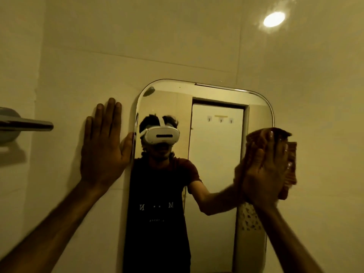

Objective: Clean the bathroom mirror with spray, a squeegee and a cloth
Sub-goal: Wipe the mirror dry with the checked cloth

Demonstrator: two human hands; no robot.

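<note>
Mirror point(214, 146) is dead ahead on the far wall, tall with rounded corners, its bottom edge out of my feed. I see the cloth point(291, 166) at the mirror's right edge, roughly mid-height, brownish, straddling the glass rim and the wall just beside it. Right hand point(264, 172) lies flat over the cloth, palm forward, fingers straight and together, pinning it against the surface rather than clenching it (this hand is motion-blurred, so I can't say how the fingertips sit). Cloth sticks out past the fingers at the top and along the right side. Left hand point(104, 150) is on the wall point(177, 46) just left of the mirror, palm flat, fingers extended and slightly spread, holding nothing; the thumb touches or overlaps the mirror's left rim. Both forearms come in from the near bottom corners, bare. In the glass I see the person's reflection, dark shirt with pale lettering, a white headset point(160, 135) over the eyes, reflected arm meeting the right hand. A closed pale door point(214, 154) with small hooks shows behind the reflection. Far left, a grey wall fixture point(21, 125) juts out with a flat bar. Upper right, a bright lamp glare point(274, 19) on the glossy wall. Lighting is dim, yellowish.
</note>
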